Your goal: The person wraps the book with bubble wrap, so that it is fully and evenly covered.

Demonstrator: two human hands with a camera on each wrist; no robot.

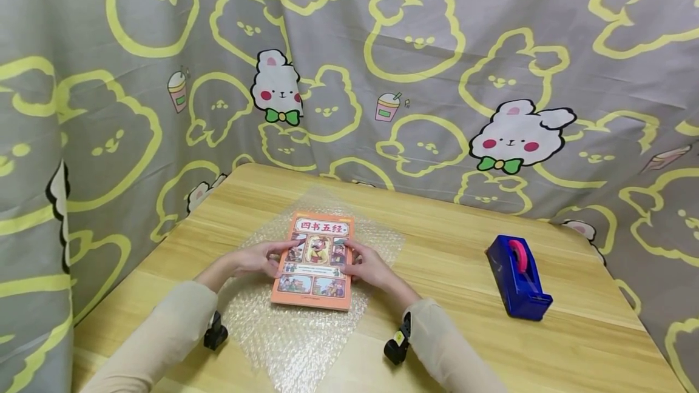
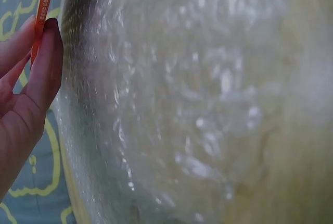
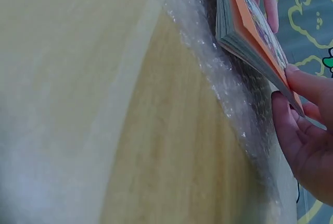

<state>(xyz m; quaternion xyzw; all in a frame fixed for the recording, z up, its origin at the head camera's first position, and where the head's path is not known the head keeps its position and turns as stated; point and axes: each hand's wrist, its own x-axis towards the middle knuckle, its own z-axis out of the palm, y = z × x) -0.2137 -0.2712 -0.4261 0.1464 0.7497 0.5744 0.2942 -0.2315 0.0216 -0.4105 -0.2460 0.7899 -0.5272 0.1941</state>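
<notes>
Currently, we see a rectangular paperback book (image 1: 314, 262) with an orange border, illustrated panels and a red title, held face up over a clear sheet of plastic bubble wrap (image 1: 295, 341), left of the middle of a pale, wood-grained bench (image 1: 445, 302). The left hand (image 1: 255, 260) grips the book's spine side, fingers bent around it; the right hand (image 1: 374, 267) pinches the opposite side, thumb on the cover and the other fingers beneath. From the wrist views we take the book to be raised off the wrap, though we cannot tell whether some edge touches it. The sheet lies turned like a diamond, one corner pointing to the bench's far edge, not far from the far left corner. Well apart, near the right edge, stands a dark blue plastic tape dispenser (image 1: 521, 296) carrying a round pink roll of tape (image 1: 521, 253), beyond both hands' hold. We judge the step in hand to be positioning the book over the sheet. As we read it, the next move calls for both hands to work evenly: lower the book flat onto the middle of the wrap, then slip the fingers out without dragging the sheet askew.
</notes>
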